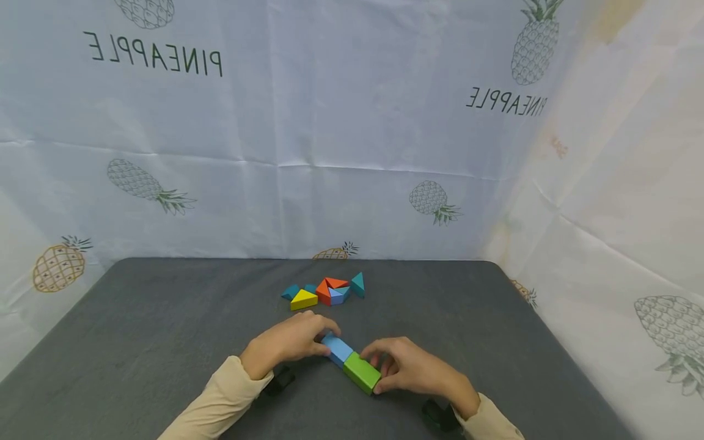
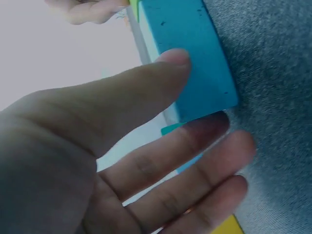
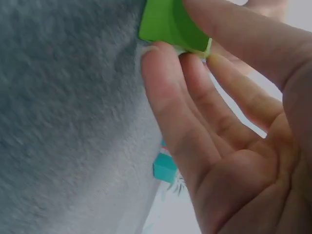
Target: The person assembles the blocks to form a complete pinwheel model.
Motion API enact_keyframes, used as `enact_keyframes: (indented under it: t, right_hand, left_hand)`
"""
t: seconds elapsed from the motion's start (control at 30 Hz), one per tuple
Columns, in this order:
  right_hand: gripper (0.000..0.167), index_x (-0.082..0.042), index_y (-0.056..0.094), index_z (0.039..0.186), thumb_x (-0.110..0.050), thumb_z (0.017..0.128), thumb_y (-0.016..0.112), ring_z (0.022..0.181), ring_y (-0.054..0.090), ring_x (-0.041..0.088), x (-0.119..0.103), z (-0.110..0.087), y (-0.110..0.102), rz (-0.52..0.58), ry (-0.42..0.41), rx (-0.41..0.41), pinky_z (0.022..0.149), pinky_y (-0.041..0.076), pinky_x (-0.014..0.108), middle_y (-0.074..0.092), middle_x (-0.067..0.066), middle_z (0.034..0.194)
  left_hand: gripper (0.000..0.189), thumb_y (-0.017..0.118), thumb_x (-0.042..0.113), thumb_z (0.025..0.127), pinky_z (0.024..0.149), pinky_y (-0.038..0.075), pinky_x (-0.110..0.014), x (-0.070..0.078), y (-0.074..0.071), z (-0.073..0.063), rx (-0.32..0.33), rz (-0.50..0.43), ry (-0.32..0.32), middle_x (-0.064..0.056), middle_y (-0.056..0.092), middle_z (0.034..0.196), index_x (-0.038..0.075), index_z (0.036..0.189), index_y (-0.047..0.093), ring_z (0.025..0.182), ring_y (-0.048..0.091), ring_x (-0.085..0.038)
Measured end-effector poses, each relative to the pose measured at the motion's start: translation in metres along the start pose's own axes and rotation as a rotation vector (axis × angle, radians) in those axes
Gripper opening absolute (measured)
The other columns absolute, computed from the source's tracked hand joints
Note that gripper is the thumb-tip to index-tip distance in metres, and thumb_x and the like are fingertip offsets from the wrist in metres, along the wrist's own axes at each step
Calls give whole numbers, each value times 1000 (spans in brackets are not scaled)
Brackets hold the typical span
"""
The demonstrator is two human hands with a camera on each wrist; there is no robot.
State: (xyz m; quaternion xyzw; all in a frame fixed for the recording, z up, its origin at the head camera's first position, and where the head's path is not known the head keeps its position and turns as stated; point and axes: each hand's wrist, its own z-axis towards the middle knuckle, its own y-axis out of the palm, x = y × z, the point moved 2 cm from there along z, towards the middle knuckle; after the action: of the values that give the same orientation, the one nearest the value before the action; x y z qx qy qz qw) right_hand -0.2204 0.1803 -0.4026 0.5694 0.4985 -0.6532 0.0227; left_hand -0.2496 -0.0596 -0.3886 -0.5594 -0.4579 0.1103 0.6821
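On the dark table a light-blue rectangular block [image 1: 338,348] and a green rectangular block [image 1: 362,373] lie end to end in a slanting line, their ends touching. My left hand [image 1: 294,338] holds the blue block at its far end. In the left wrist view the thumb presses one long face of that blue block [image 2: 202,63], with the forefinger at its end. The near end of the green block is gripped by my right hand [image 1: 415,366]. The right wrist view shows thumb and fingertips around the green block [image 3: 165,24].
Behind the hands sits a group of triangular blocks, among them a yellow block [image 1: 304,299], a red-orange block [image 1: 324,291] and an upright teal block [image 1: 358,285]. A pineapple-print curtain [image 1: 341,122] hangs past the far edge of the table [image 1: 165,330].
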Motion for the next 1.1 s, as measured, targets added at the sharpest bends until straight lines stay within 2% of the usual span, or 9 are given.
enact_keyframes:
  t: [0.13, 0.2, 0.27, 0.3, 0.53, 0.67, 0.77, 0.93, 1.1]
  right_hand:
    - [50, -10, 63, 123, -14, 79, 84, 72, 61, -1, -2, -1, 8, -5, -25, 10, 68, 55, 19, 64, -3, 96]
    - [50, -10, 63, 123, -17, 79, 84, 71, 60, -2, -4, -2, 12, -5, -39, 15, 66, 55, 19, 64, -5, 94]
    - [49, -11, 62, 122, -20, 80, 84, 70, 59, -3, -5, -2, 15, -13, -48, 23, 65, 54, 18, 64, -6, 93]
    - [48, -11, 63, 121, -21, 80, 84, 69, 59, -3, -6, -2, 17, -17, -48, 29, 64, 54, 18, 64, -7, 92]
    - [48, -15, 62, 121, -30, 80, 84, 68, 57, -5, -9, -5, 26, -42, -46, 49, 63, 53, 17, 62, -14, 88]
    - [49, -15, 62, 122, -30, 81, 83, 67, 57, -5, -9, -6, 29, -49, -46, 57, 63, 52, 17, 62, -15, 87]
    - [47, -16, 61, 122, -30, 82, 82, 68, 57, -6, -9, -7, 29, -72, -45, 61, 65, 51, 17, 62, -16, 88]
    - [44, -16, 61, 122, -27, 84, 80, 69, 58, -6, -11, -9, 30, -66, -42, 54, 65, 51, 17, 63, -16, 89]
    - [46, -14, 60, 124, -25, 84, 80, 68, 58, -6, -13, -9, 30, -34, -45, 51, 61, 52, 17, 65, -15, 89]
  left_hand:
    - [36, 76, 17, 88, 79, 54, -26, -1, 3, 0, -6, 1, 24, -3, 73, 113, 10, 122, 70, 95, 66, -12]
    - [38, 75, 21, 89, 87, 54, -30, -2, 6, 0, -12, 6, 34, -2, 71, 122, 12, 125, 69, 108, 66, -15]
    - [41, 74, 25, 90, 91, 54, -31, -3, 8, 1, -18, -3, 45, -1, 69, 125, 13, 128, 68, 115, 64, -17]
    - [43, 74, 27, 90, 91, 53, -31, -3, 10, 1, -20, -5, 49, -1, 69, 126, 14, 130, 67, 115, 63, -16]
    - [54, 70, 41, 91, 74, 46, -23, -6, 17, -1, -29, -57, 61, -2, 67, 123, 15, 138, 60, 87, 56, -8]
    - [60, 68, 45, 92, 87, 53, -31, -6, 21, -4, -20, -70, 49, -3, 64, 131, 14, 141, 57, 107, 62, -16]
    - [63, 67, 48, 92, 99, 51, -42, -5, 25, -7, 2, -76, 19, -5, 61, 137, 12, 142, 55, 124, 59, -22]
    - [69, 67, 53, 90, 99, 51, -47, 0, 29, -12, 45, -73, -22, -9, 60, 136, 9, 142, 54, 123, 58, -26]
    - [76, 65, 60, 88, 99, 50, -48, 4, 32, -17, 47, -31, -42, -9, 57, 138, 11, 144, 52, 124, 57, -27]
